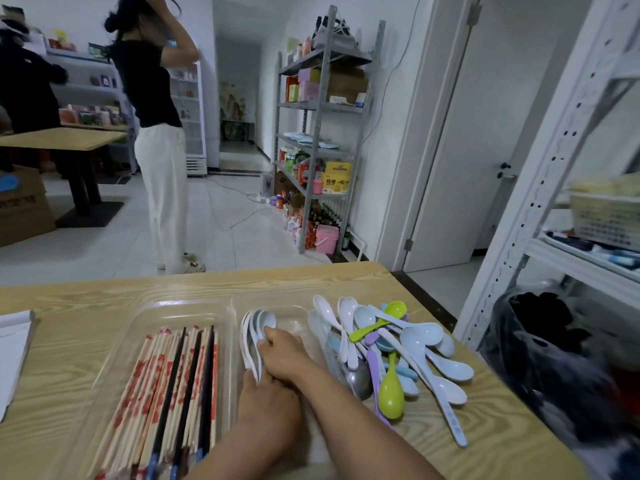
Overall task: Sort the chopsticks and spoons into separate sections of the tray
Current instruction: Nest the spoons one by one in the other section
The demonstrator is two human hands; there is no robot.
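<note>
Nest the white spoons [254,336] standing on edge in the clear tray [194,306], in the section right of the chopsticks [166,379]. Keep left hand [268,407] curled round the handle ends, right hand [285,355] pinching the stack nearer the bowls. Press the stack flush against the tray's divider, probably bowls all one way, so later spoons stack easily. Then reach to the loose spoon pile [391,348] on the table [86,306], just right of the tray, likely taking matching shapes first.
</note>
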